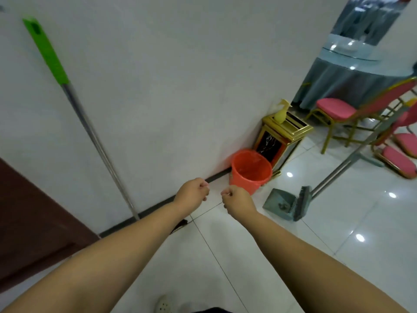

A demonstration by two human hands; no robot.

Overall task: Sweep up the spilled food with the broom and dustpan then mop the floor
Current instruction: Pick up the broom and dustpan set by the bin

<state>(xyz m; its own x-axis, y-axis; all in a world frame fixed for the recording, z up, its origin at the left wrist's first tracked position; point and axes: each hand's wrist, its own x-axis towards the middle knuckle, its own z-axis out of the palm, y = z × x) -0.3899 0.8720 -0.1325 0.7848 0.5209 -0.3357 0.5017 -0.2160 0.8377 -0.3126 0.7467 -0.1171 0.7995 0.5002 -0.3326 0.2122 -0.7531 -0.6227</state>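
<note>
A green-gripped, silver-shafted mop [74, 105] leans on a white wall [169, 75] above a glossy white tiled floor [338, 222], beside an orange bucket [250, 171], grey-green dustpan [279, 206], gold-and-black bin [282, 138], yellow spray bottle [282, 111] and pink-cushioned gold chairs [334, 110].

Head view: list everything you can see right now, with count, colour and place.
mop: 1, green grip on a metal pole, leaning on the white wall, left.
bucket: 1, orange, on the floor at the wall's foot.
dustpan: 1, grey-green, on the floor right of the bucket.
broom: 1, grey head in the dustpan, metal handle slanting up right.
bin: 1, gold and black, behind the bucket.
spray bottle: 1, yellow, on the bin.
chairs: at least 3, pink seats, gold frames, right.
table: 1, grey cloth, upper right.
door: 1, dark brown, left.
left hand: curled, holding nothing.
right hand: curled, holding nothing.
</note>
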